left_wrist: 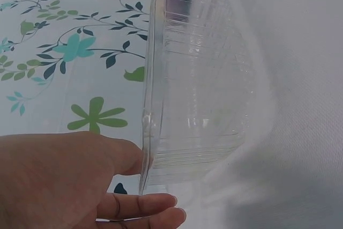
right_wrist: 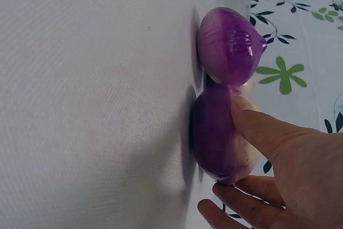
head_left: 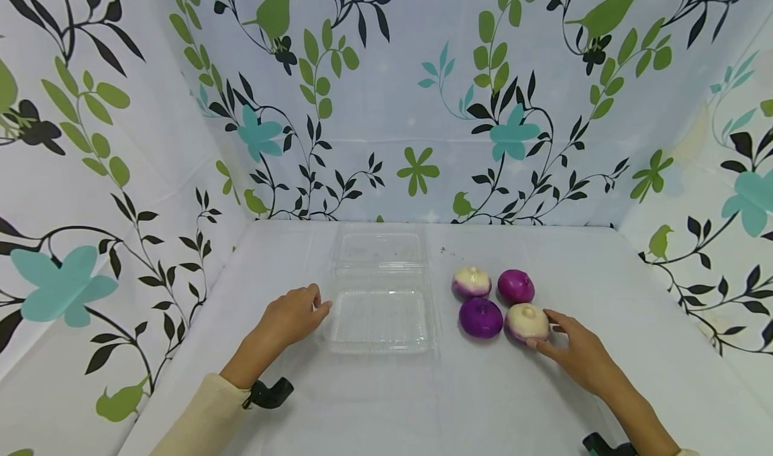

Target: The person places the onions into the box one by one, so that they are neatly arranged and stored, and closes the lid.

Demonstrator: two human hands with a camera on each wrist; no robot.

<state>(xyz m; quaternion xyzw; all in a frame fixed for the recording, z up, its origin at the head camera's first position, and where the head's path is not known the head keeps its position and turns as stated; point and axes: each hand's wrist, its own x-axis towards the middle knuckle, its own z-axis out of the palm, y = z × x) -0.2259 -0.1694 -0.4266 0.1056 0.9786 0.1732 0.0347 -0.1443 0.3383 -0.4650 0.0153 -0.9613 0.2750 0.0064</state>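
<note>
On the white table lies a clear plastic clamshell container (head_left: 379, 322), its lid (head_left: 379, 248) folded back behind it. My left hand (head_left: 296, 316) is at its left edge; in the left wrist view the rim (left_wrist: 153, 95) passes between thumb and fingers, the thumb tip hidden. To the right, my right hand (head_left: 576, 350) grips a cream-and-purple onion (head_left: 528, 322) between thumb and fingers. Beside it sit a dark purple onion (head_left: 480, 318), a magenta-purple onion (head_left: 516, 287) and another cream-and-purple onion (head_left: 472, 282). The held onion (right_wrist: 217, 138) shows its purple underside in the right wrist view.
A patterned cloth (head_left: 386, 107) with leaves, birds and flowers hangs behind the table and along both sides. White table surface (head_left: 386, 402) lies in front of the container, and a narrow strip separates container and onions. Black wrist devices (head_left: 270, 393) are strapped to both arms.
</note>
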